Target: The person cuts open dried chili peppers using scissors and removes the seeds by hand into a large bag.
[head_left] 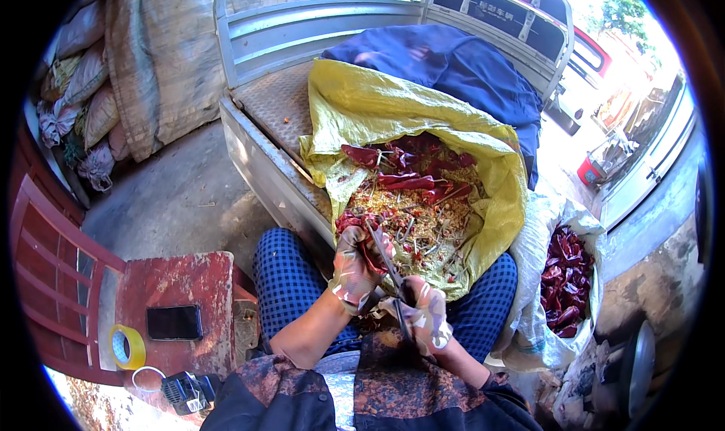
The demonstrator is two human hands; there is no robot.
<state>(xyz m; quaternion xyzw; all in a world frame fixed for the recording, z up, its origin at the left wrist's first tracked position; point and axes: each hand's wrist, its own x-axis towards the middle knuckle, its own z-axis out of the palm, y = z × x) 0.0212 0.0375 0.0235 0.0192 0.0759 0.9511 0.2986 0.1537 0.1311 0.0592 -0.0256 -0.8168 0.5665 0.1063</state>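
My left hand (353, 268), in a patterned camouflage glove, is closed around a dried red chili pepper (374, 260) at the near edge of a yellow woven sack (370, 98). In a matching glove, my right hand (427, 315) grips a pair of dark scissors (386, 259). The scissor blades reach up beside the chili and my left fingers; whether they touch it I cannot tell. Inside the open sack lie whole dried chilies (408, 182) over a layer of yellow seeds, stems and scraps (430, 231). My fingers partly hide the held chili.
The sack rests on a metal cart bed (279, 102) with a blue cloth (453, 61) behind. At right stands a white sack (529, 257) of red chilies (565, 280). A red chair (177, 280) at left holds a phone (174, 322) and yellow tape roll (127, 347).
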